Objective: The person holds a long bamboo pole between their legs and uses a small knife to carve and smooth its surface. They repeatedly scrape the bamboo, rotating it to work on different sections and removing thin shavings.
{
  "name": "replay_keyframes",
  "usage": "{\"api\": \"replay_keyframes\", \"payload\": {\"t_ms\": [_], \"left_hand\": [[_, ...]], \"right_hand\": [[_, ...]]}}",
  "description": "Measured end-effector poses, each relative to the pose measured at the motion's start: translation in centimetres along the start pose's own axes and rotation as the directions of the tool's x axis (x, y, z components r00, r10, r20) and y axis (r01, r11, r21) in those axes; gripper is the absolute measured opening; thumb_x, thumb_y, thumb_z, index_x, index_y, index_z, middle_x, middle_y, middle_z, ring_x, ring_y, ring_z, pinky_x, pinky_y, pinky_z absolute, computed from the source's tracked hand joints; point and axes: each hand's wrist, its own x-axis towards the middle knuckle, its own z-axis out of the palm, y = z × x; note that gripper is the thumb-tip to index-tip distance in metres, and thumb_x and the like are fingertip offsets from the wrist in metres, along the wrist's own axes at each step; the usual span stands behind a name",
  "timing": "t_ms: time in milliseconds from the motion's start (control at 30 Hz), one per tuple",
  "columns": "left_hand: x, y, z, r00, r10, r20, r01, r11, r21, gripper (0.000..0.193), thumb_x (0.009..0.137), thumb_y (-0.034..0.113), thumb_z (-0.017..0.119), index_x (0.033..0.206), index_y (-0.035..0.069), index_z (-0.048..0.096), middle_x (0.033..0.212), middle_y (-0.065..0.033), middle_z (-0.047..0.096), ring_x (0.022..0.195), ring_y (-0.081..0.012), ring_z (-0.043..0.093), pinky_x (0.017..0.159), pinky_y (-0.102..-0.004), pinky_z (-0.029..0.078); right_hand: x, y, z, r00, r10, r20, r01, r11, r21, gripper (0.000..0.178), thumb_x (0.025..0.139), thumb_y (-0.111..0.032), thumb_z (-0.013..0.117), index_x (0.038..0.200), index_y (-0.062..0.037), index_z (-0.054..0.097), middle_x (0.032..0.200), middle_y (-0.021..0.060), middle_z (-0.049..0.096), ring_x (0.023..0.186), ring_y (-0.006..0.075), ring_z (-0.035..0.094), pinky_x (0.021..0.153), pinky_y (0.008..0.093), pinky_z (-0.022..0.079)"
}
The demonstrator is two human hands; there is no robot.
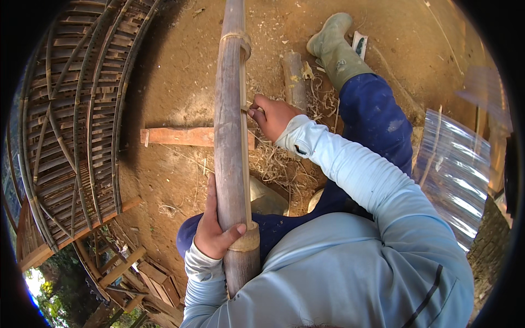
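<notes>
A long grey-brown bamboo pole [229, 136] runs upright through the middle of the view, its near end against my body. Woven-looking tan bands wrap it: an upper band [235, 37] and a lower band [244, 240]. Along its right side lies a thin pale strip [245, 175]. My left hand [213, 232] is closed around the pole beside the lower band, thumb across the front. At the pole's right edge, between the bands, my right hand [273, 117] pinches a small thin brown piece [245, 111]; its kind is too small to make out.
Under the pole a reddish wooden board [180, 136] lies across the dirt. Fibrous shavings [279, 164] and a short log [295, 79] lie to the right, near my boot [333, 49]. A slatted bamboo structure [82, 115] stands left; a clear corrugated sheet [454, 169] is at right.
</notes>
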Motion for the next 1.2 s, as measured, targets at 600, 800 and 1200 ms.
{"api": "replay_keyframes", "payload": {"t_ms": [600, 800, 1200], "left_hand": [[-0.2, 0.2, 0.1, 1.0, -0.005, -0.004, 0.005, 0.999, 0.032, 0.122, 0.078, 0.028, 0.078, 0.161, -0.002, -0.006, 0.152, -0.0263, 0.041, 0.136, -0.0311, 0.047, 0.113, -0.037, 0.036], [0.0, 0.1, 0.1, 1.0, -0.014, -0.005, 0.014, 1.0, 0.025, 0.121, 0.077, 0.028, 0.078, 0.162, -0.002, -0.004, 0.151, -0.0261, 0.042, 0.135, -0.0312, 0.047, 0.113, -0.0372, 0.037], [0.0, 0.0, 0.0, 1.0, 0.002, -0.009, -0.002, 1.0, -0.004, 0.12, 0.077, 0.028, 0.078, 0.162, -0.002, -0.002, 0.154, -0.0248, 0.038, 0.139, -0.03, 0.043, 0.116, -0.0371, 0.033]], "right_hand": [[2.6, 0.2, 0.0, 0.999, -0.003, -0.041, 0.002, 0.999, -0.033, 0.027, 0.103, -0.031, 0.055, 0.109, -0.0047, 0.059, 0.095, 0.0224, 0.072, 0.091, 0.0437, 0.069, 0.081, 0.05, 0.052], [2.3, 0.3, 0.6, 0.989, -0.043, -0.141, 0.044, 0.999, 0.003, 0.027, 0.104, -0.03, 0.054, 0.11, -0.0043, 0.058, 0.092, 0.0236, 0.071, 0.089, 0.0448, 0.068, 0.08, 0.0508, 0.052], [4.2, -0.1, -1.1, 0.978, 0.201, -0.062, -0.196, 0.978, 0.073, 0.027, 0.106, -0.032, 0.05, 0.112, -0.006, 0.058, 0.088, 0.0251, 0.069, 0.083, 0.0428, 0.069, 0.076, 0.05, 0.051]]}}
